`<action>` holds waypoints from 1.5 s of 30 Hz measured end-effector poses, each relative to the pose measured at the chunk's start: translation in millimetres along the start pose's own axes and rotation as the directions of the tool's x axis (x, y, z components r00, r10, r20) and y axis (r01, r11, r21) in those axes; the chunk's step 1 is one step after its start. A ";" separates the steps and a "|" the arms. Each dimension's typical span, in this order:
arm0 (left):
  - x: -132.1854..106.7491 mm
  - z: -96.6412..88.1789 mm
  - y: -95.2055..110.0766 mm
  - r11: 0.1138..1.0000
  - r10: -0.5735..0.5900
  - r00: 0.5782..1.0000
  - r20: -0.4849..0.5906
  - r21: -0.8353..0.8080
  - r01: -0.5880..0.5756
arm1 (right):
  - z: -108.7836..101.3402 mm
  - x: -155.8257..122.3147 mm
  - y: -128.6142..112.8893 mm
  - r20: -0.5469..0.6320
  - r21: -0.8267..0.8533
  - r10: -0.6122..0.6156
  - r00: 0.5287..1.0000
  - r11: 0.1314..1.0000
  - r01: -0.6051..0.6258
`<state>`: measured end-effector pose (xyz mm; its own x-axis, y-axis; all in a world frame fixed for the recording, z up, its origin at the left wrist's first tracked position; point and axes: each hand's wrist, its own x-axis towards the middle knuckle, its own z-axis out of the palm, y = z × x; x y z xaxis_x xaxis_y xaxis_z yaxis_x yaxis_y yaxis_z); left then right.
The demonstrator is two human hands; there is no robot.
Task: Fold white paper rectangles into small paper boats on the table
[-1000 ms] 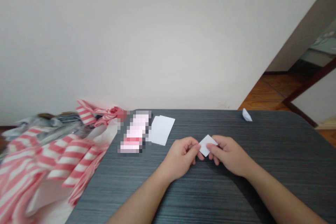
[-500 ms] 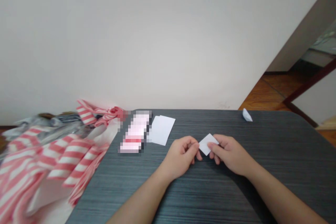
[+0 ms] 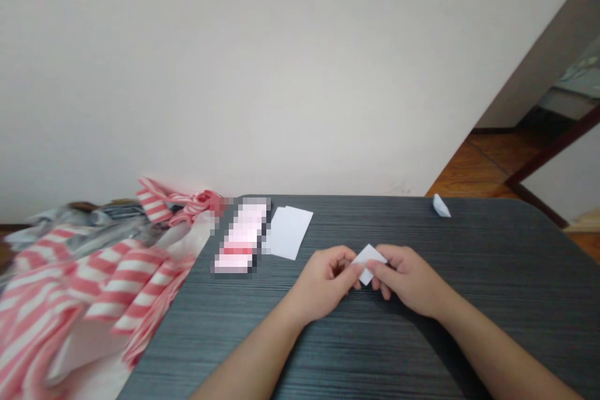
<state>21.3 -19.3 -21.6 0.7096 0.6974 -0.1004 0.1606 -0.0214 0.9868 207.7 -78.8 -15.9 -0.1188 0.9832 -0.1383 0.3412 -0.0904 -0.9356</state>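
A small folded square of white paper (image 3: 369,254) is held between my hands, one corner pointing away from me. My left hand (image 3: 330,281) pinches its left corner, thumb on top and fingers beneath. On the opposite side, my right hand (image 3: 405,278) grips the paper with the thumb pressed on its face. Both hands are just over the dark wood-grained table (image 3: 337,350). The undersides of the paper and several fingertips are hidden.
White paper sheets (image 3: 289,234) lie left of my hands, beside a pixelated pink-and-white oblong (image 3: 244,234). A small folded white paper piece (image 3: 440,206) stands near the table's far right edge. Red-and-white striped cloth (image 3: 122,287) is heaped at left. A wall (image 3: 300,75) rises behind the table.
My left hand has shifted slightly right, its thumb now over the paper's left corner. The folded paper has moved a little left and toward me, with my right thumb nearer its middle.
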 end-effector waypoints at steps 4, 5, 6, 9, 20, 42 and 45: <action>-0.8 -1.0 3.3 0.999 0.013 1.000 0.004 0.048 -0.013 | 3.4 0.2 -3.9 0.022 -0.014 0.002 1.000 1.000 -0.002; -0.9 -1.4 3.9 0.998 0.011 1.000 -0.002 0.057 -0.011 | 4.0 0.4 -4.6 0.025 -0.014 0.005 1.000 1.000 -0.004; -0.9 -1.7 4.2 0.998 0.008 1.000 -0.008 0.064 -0.007 | 4.3 0.6 -5.0 0.028 -0.012 0.006 1.000 1.000 -0.006; -0.9 -2.1 3.7 0.997 -0.001 1.000 -0.025 0.075 0.003 | 4.2 0.7 -4.3 0.026 0.003 0.006 1.000 1.000 -0.006; 0.6 -1.4 -1.6 0.998 -0.039 0.998 -0.042 0.043 0.041 | 1.0 -0.6 -2.3 -0.021 -0.067 0.000 1.000 0.998 -0.002; 0.5 -0.3 -2.9 0.998 -0.044 0.997 -0.060 0.045 0.047 | 3.3 1.8 0.2 -0.009 0.053 0.014 1.000 0.999 -0.013; 0.6 -0.1 -2.1 0.997 -0.040 0.998 -0.057 0.065 0.043 | 2.9 1.6 -0.7 -0.014 0.043 0.013 1.000 0.999 -0.012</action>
<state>21.2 -18.8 -23.8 0.6625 0.7373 -0.1321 0.2353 -0.0374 0.9712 204.6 -77.6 -16.3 -0.1014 0.9841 -0.1455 0.3027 -0.1088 -0.9469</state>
